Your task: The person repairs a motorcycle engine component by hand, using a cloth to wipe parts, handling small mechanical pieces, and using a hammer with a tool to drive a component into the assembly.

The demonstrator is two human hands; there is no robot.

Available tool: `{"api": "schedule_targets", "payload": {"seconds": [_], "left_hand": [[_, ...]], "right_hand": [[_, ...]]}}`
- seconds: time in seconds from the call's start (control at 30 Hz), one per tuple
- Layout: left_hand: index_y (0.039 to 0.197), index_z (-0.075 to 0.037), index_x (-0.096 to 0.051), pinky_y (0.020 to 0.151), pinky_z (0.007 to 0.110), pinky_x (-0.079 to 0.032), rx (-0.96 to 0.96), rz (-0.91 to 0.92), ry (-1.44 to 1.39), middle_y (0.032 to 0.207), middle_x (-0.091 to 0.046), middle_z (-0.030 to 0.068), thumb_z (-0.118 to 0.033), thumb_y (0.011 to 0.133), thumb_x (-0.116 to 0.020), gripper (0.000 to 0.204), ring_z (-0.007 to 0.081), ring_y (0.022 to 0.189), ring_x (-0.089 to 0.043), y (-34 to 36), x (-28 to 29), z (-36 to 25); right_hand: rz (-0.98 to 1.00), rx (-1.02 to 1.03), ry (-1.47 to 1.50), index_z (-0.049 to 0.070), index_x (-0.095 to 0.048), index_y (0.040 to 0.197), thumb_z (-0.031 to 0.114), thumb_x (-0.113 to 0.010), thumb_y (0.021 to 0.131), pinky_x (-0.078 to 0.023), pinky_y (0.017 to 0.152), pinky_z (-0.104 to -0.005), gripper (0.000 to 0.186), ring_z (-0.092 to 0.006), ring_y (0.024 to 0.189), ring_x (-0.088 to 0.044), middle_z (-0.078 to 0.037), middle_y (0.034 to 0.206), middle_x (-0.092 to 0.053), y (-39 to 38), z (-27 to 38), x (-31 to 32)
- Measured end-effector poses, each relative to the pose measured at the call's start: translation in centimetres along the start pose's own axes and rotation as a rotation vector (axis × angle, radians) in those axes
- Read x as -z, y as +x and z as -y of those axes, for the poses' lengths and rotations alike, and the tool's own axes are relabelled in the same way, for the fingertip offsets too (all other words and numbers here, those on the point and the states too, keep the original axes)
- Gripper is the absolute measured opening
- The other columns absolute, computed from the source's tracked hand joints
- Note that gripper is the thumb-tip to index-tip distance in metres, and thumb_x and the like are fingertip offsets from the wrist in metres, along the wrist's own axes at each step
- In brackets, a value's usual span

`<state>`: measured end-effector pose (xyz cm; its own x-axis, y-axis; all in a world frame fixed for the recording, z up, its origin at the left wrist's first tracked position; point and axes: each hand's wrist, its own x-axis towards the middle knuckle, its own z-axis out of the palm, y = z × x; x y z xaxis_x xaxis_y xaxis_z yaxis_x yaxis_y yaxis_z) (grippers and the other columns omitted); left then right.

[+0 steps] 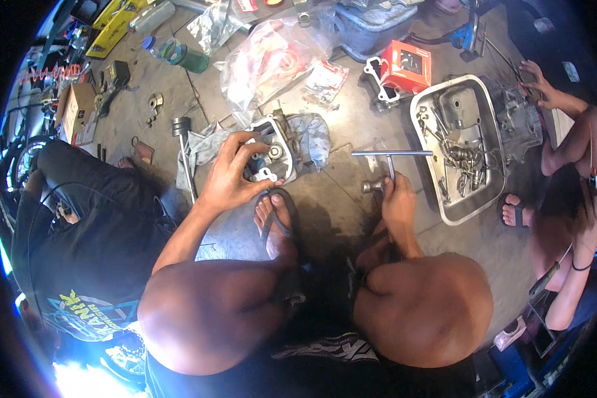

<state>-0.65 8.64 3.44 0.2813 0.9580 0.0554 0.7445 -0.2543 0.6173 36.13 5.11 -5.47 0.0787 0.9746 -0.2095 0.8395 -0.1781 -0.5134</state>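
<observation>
The T-handled tool [391, 159] is smooth, shiny metal; the engine part [274, 152], duller cast metal, near crumpled matt cloth [315, 132]. At right, the tray [453, 209] looks smooth metal. Far, the bag [245, 74] is glossy clear plastic.

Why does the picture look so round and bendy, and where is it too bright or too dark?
In the head view, the fisheye lens curves straight edges toward the black rim; in the head view, white glare washes out the lower left, light brightens the grey concrete floor just beyond the silver metal T-shaped tool, and shadow darkens it lower down.
</observation>
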Motion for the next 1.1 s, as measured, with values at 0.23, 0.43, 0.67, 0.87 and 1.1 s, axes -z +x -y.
{"api": "schedule_targets", "payload": {"seconds": [0.23,0.43,0.67,0.87,1.1], "left_hand": [[0.116,-0.007,-0.063,0.088,0.044,-0.053,0.063,-0.103,0.030,0.123,-0.057,0.0165,-0.030,0.062,-0.094,0.067,0.0370,0.112,-0.060,-0.7,1.0,0.8],[0.117,-0.007,-0.062,0.087,0.044,-0.053,0.084,-0.118,0.054,0.121,-0.057,0.0162,-0.031,0.062,-0.094,0.068,0.0359,0.109,-0.060,-0.3,1.0,1.0],[0.117,-0.008,-0.063,0.090,0.045,-0.051,0.096,-0.165,-0.006,0.122,-0.057,0.0162,-0.031,0.061,-0.094,0.068,0.0357,0.112,-0.059,-0.2,0.3,1.0],[0.116,-0.008,-0.063,0.089,0.046,-0.051,0.098,-0.166,-0.016,0.123,-0.058,0.0157,-0.031,0.060,-0.095,0.069,0.0366,0.112,-0.059,-0.1,0.1,1.6],[0.116,-0.007,-0.063,0.086,0.045,-0.053,0.111,-0.164,-0.002,0.122,-0.058,0.0168,-0.027,0.059,-0.095,0.068,0.0364,0.111,-0.060,-0.3,0.1,1.5]], "right_hand": [[0.100,-0.023,-0.511,0.003,-0.065,0.115,0.023,-0.059,0.099,-0.055,0.080,-0.0483,0.026,-0.0411,0.090,-0.067,-0.021,0.102,-0.065,1.1,2.3,1.9],[0.076,0.490,0.055,0.006,-0.061,0.125,0.022,-0.066,0.093,-0.054,0.088,-0.0468,0.036,-0.0365,0.106,-0.063,-0.018,0.118,-0.059,9.3,9.0,-4.1],[0.246,0.511,0.009,0.006,-0.059,0.123,0.015,-0.071,0.087,-0.051,0.094,-0.0472,0.039,-0.0397,0.110,-0.059,-0.019,0.118,-0.057,11.8,11.1,-9.6],[0.269,0.444,0.145,0.003,-0.058,0.119,0.007,-0.071,0.083,-0.050,0.094,-0.0467,0.038,-0.0398,0.110,-0.058,-0.018,0.114,-0.058,11.9,10.5,-8.5],[0.214,0.814,0.139,0.005,-0.059,0.125,0.006,-0.073,0.079,-0.048,0.098,-0.0443,0.049,-0.0350,0.114,-0.054,-0.014,0.120,-0.058,4.6,10.5,-8.9]]}}
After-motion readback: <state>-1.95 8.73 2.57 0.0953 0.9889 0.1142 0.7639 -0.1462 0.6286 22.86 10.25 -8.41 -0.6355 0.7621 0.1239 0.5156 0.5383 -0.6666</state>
